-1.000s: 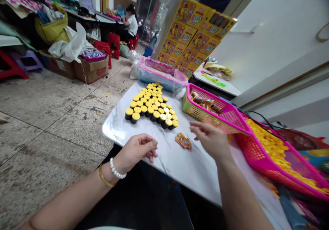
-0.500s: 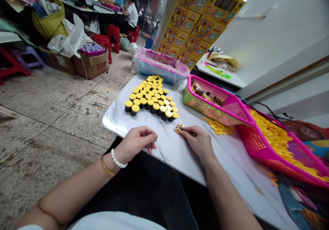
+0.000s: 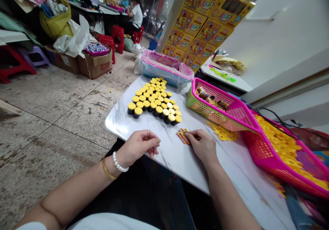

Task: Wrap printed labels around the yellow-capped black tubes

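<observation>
Above the table's front edge is my left hand (image 3: 144,143), its fingers curled in and the thumb pressed toward them. Whether anything sits in that pinch is hidden. My right hand (image 3: 203,144) pinches the edge of a small stack of orange-and-yellow printed labels (image 3: 183,136) at the tabletop. Just beyond both hands stand several small black tubs with yellow lids (image 3: 151,105), upright and packed close together. Yellow ring-shaped plastic pieces (image 3: 223,132) lie to the right of my right hand.
On the white marbled table (image 3: 119,120) stands a pink-and-green basket (image 3: 218,110) holding wrapped tubs. A pink basket (image 3: 259,148) of yellow plastic pieces is at the right. Behind are a plastic-lined basket (image 3: 167,69) and stacked yellow boxes (image 3: 197,28). A person (image 3: 136,14) sits far back.
The view has shifted slightly, moving everything a little right and down. My right hand stays at the printed labels, more of which show now. My left hand keeps its curled pose.
</observation>
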Motion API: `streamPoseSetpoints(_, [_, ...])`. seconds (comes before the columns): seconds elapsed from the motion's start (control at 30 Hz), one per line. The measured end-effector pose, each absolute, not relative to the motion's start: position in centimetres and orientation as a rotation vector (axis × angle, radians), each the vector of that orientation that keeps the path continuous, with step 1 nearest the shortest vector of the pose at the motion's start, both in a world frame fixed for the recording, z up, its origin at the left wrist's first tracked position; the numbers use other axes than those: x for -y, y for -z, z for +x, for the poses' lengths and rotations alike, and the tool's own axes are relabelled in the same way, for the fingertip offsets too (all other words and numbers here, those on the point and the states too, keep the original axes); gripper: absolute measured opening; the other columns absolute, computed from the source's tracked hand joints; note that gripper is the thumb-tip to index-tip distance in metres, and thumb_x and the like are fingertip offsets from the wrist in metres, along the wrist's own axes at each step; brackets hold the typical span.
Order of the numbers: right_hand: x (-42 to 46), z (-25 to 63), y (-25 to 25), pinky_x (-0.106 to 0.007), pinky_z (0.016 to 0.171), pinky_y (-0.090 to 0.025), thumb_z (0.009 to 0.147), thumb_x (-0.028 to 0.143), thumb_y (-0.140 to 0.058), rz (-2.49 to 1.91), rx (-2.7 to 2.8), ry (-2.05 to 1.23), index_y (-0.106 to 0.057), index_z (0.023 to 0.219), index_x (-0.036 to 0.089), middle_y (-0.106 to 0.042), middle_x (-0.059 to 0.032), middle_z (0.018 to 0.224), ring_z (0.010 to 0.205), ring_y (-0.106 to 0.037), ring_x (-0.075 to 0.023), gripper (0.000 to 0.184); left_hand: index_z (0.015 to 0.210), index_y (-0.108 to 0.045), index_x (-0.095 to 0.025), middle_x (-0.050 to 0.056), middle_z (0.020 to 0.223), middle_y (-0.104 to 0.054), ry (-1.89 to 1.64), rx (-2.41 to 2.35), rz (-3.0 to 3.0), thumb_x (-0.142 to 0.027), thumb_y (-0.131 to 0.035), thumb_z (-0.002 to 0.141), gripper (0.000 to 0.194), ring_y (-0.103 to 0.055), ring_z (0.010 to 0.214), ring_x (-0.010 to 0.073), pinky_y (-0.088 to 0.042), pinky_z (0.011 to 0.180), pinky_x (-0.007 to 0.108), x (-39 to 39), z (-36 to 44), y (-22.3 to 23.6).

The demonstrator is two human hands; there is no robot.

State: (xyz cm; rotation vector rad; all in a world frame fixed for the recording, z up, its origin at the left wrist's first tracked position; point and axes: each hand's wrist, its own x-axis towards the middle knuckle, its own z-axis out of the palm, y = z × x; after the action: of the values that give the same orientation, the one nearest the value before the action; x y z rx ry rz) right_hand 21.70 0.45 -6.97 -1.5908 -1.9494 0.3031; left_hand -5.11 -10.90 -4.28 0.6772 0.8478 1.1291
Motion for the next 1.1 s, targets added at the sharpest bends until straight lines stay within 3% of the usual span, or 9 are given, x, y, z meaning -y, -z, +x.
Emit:
streamPoseSetpoints(0.17, [1.9,20.0,5.2,-0.043,0.075,-0.049,0.087,0.046,-0.064,-1.510,1.864,-0.149,-0.071,0.074,0.023,-0.066,-0.0069,0.074,0.074,-0.061,-0.0249,0.028,0.078,-0.065,-0.011,0.003,0.064,-0.064,-1.073,-0.877,0.666,-0.054,-0.085,0.068,0.048,-0.058,0.053,0.0094,-0.048,0.049,0.021,10.8,-5.3,4.1])
streamPoseSetpoints(0.3, [6.4,16.3,3.8,-0.048,0.092,-0.053,0.089,0.029,-0.071,-1.254,1.793,-0.079,-0.074,0.088,0.027,-0.065,-0.0077,0.098,0.095,-0.064,-0.0272,0.004,0.085,-0.066,-0.012,0.004,0.069,-0.065,-1.039,-0.974,0.739,-0.059,-0.080,0.073,0.050,-0.056,0.054,0.0095,-0.044,0.046,0.020,10.8,-5.1,3.8])
streamPoseSetpoints(0.4, [9.2,13.0,3.9,-0.045,0.087,-0.058,0.089,0.017,-0.070,-1.130,1.802,-0.249,-0.074,0.094,0.029,-0.063,-0.0076,0.111,0.091,-0.068,-0.0236,0.014,0.090,-0.066,-0.013,0.002,0.072,-0.064,-1.047,-1.020,0.780,-0.058,-0.081,0.072,0.051,-0.055,0.055,0.0094,-0.044,0.046,0.020,10.8,-4.7,3.6])
streamPoseSetpoints(0.5, [10.3,10.9,4.8,-0.041,0.082,-0.061,0.089,0.015,-0.069,-1.089,1.757,-0.417,-0.072,0.095,0.030,-0.063,-0.0071,0.111,0.092,-0.070,-0.0229,0.017,0.085,-0.064,-0.015,-0.001,0.066,-0.060,-1.077,-1.050,0.793,-0.056,-0.080,0.074,0.046,-0.051,0.050,0.0078,-0.041,0.046,0.020,10.7,-4.6,3.4])
streamPoseSetpoints(0.6, [10.1,10.6,5.1,-0.038,0.079,-0.063,0.089,0.025,-0.071,-1.148,1.569,-0.827,-0.065,0.116,0.030,-0.064,-0.0072,0.117,0.091,-0.072,-0.0212,0.028,0.078,-0.063,-0.015,-0.003,0.058,-0.055,-1.102,-1.104,0.805,-0.055,-0.079,0.076,0.043,-0.046,0.046,0.0061,-0.036,0.046,0.020,10.7,-5.0,3.3])
streamPoseSetpoints(0.67, [9.6,11.0,4.7,-0.031,0.064,-0.062,0.088,0.037,-0.073,-1.193,1.429,-1.195,-0.060,0.125,0.028,-0.067,-0.0068,0.113,0.075,-0.071,-0.0167,0.040,0.075,-0.063,-0.014,-0.003,0.060,-0.056,-1.147,-1.137,0.822,-0.054,-0.080,0.075,0.043,-0.045,0.048,0.0052,-0.035,0.047,0.019,10.8,-5.3,3.3])
streamPoseSetpoints(0.77, [8.9,11.2,3.6,-0.023,0.049,-0.054,0.085,0.049,-0.073,-1.185,1.400,-1.583,-0.070,0.098,0.021,-0.069,-0.0028,0.082,0.060,-0.064,-0.0133,0.031,0.071,-0.062,-0.014,-0.001,0.063,-0.059,-1.180,-1.144,0.845,-0.053,-0.082,0.073,0.044,-0.046,0.051,0.0053,-0.036,0.049,0.019,11.0,-5.5,3.2])
streamPoseSetpoints(0.87, [9.0,10.5,3.0,-0.023,0.051,-0.053,0.083,0.051,-0.075,-1.151,1.380,-1.611,-0.067,0.073,0.020,-0.065,-0.0010,0.067,0.059,-0.061,-0.0134,0.033,0.070,-0.057,-0.017,-0.004,0.053,-0.054,-1.141,-1.145,0.852,-0.055,-0.080,0.074,0.045,-0.044,0.045,0.0058,-0.034,0.045,0.019,11.5,-5.6,3.3])
streamPoseSetpoints(1.1, [10.4,8.5,4.6,-0.021,0.046,-0.045,0.085,0.051,-0.072,-1.244,1.376,-1.285,-0.063,0.068,0.020,-0.059,0.0008,0.060,0.052,-0.051,-0.0112,0.037,0.074,-0.056,-0.018,-0.006,0.052,-0.049,-1.435,-1.338,0.892,-0.054,-0.069,0.086,0.040,-0.043,0.045,0.0062,-0.034,0.045,0.020,14.0,-6.5,3.7])
